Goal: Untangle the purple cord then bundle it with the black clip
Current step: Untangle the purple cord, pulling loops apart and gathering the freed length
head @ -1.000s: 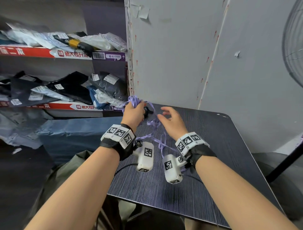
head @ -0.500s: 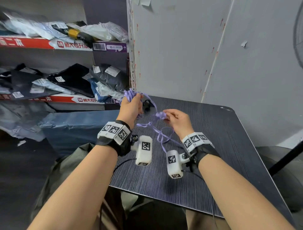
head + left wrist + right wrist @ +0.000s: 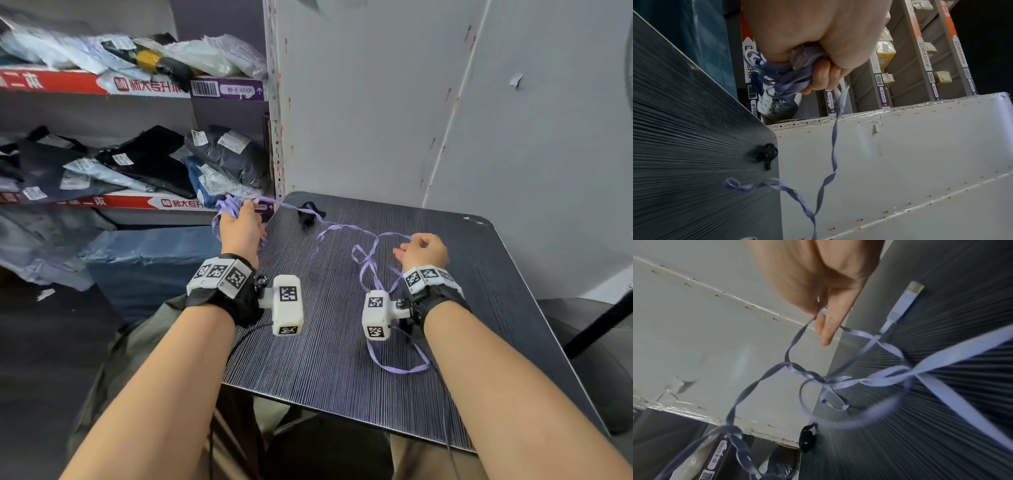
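Observation:
My left hand (image 3: pixel 239 228) grips a bunched wad of the flat purple cord (image 3: pixel 777 79) just off the table's far left corner. From that fist a twisted strand (image 3: pixel 329 226) runs right across the table to my right hand (image 3: pixel 423 251), which pinches the cord (image 3: pixel 807 324) between thumb and fingers. Loose loops (image 3: pixel 371 263) hang and lie below the right hand, one trailing past the wrist (image 3: pixel 400 368). The cord's white plug (image 3: pixel 904 301) lies on the table. The black clip (image 3: pixel 308 214) sits near the table's far left corner (image 3: pixel 766 154), under the strand.
The dark striped table (image 3: pixel 342 377) stands against a grey panel wall (image 3: pixel 376 120). Shelves (image 3: pixel 137 85) stacked with bagged parcels fill the left. A blue-grey covered bundle (image 3: pixel 147 260) lies left of the table. A black pole (image 3: pixel 599 325) slants at the right.
My hands have pulled apart: the left moved left past the table edge with its bunch, the right moved right, drawing a long strand of cord out between them. The clip is now uncovered.

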